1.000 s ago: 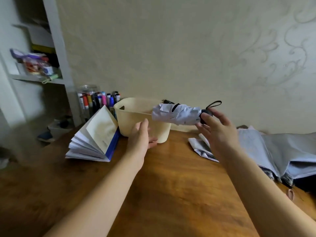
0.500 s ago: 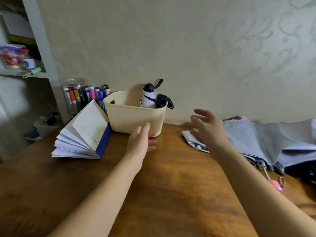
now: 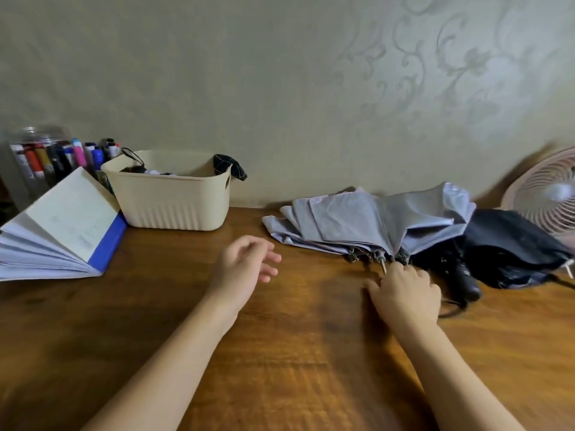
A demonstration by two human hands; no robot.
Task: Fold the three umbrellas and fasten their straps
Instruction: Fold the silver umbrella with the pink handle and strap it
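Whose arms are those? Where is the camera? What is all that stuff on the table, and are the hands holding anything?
Those are a person's two bare arms, not a machine. The camera sits on the person's head and looks forward and down, so you see what they see. On the brown wooden table lies a loose grey fabric umbrella with a crumpled black umbrella to its right. At the back stand a cream plastic basket, an open book with a blue cover and a clear jar of coloured markers. A round pink fan peeks in at the right edge. The left hand hovers open and holds nothing. The right hand is at the grey umbrella's rib tips, but I cannot tell if it grips them.
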